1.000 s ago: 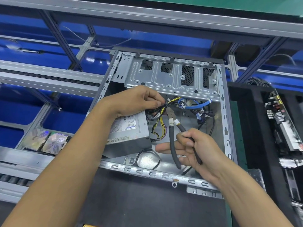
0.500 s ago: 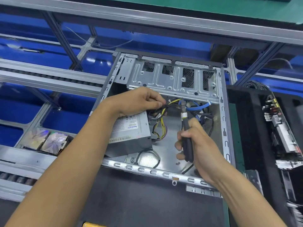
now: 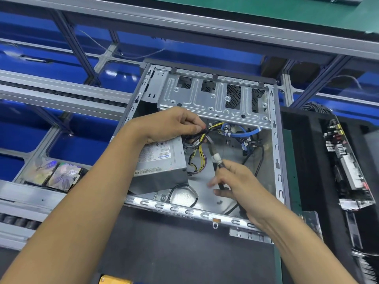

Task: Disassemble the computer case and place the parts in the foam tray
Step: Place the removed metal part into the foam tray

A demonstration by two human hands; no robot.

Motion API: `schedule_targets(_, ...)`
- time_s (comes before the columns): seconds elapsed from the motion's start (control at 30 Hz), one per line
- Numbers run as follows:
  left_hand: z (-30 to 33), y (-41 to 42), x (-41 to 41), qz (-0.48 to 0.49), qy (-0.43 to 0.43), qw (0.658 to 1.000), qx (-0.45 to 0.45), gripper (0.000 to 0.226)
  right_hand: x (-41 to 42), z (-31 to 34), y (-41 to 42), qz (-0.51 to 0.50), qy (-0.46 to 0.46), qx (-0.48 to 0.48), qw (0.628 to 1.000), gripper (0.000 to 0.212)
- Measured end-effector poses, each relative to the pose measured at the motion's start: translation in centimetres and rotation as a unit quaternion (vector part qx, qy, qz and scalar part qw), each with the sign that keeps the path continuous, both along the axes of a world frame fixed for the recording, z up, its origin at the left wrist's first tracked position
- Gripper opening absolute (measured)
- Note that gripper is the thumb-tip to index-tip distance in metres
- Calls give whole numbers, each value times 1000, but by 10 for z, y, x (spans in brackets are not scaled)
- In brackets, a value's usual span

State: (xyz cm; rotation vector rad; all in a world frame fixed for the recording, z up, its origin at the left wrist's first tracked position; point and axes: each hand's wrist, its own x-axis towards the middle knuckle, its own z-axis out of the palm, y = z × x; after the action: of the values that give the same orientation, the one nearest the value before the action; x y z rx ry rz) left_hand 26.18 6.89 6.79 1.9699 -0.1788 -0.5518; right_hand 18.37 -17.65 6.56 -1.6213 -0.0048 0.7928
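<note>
Grey sheet steel forms the open computer case (image 3: 274, 160), which lies on its side on a dark mat on the counter (image 3: 184, 253), its drive cage (image 3: 213, 103) along the far side. Right of the case sits the black foam tray (image 3: 303, 160), touching or nearly touching the case wall, with a circuit board (image 3: 348, 162) lying in it and a coil of black cable (image 3: 315, 106) at its far end. Left of the case, beyond the counter edge, run the metal rails of a conveyor (image 3: 61, 93) over blue bins, and two shiny disc-like items (image 3: 55, 175) lie below the rails.

Inside the case, against its left wall, rests the grey power supply (image 3: 162, 167), tilted, label side up. From it a bundle of black and yellow wires (image 3: 202, 138) runs toward the middle of the case, and blue cables (image 3: 244, 131) loop just under the drive cage.

Above the power supply, the left hand (image 3: 170, 126) pinches the wire bundle, its fingers (image 3: 196, 125) curled together on the wires. Nearer the case's front rail, the right hand (image 3: 238, 185) holds a thick black cable (image 3: 220, 167) with a white band near its end, thumb and forefinger closed on it while the other fingers spread loosely and look blurred.
</note>
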Motion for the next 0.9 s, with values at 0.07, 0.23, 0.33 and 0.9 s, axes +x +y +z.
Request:
schedule_targets(0.07,0,0,0,-1,0,1000,1,19,-1,0,2,-2,15,10,1000,21)
schedule_targets(0.23,2,-1,0,-7,-5,1000,-5,21,-4,4,-1,19,-97,-75,992,14)
schedule_targets(0.33,3,-2,-1,-8,1,1000,-11,21,3,1,-3,-64,-79,23,995,31)
schedule_targets(0.9,-2,1,1,-3,3,1000,-25,18,-6,16,16,107,-32,-81,990,31)
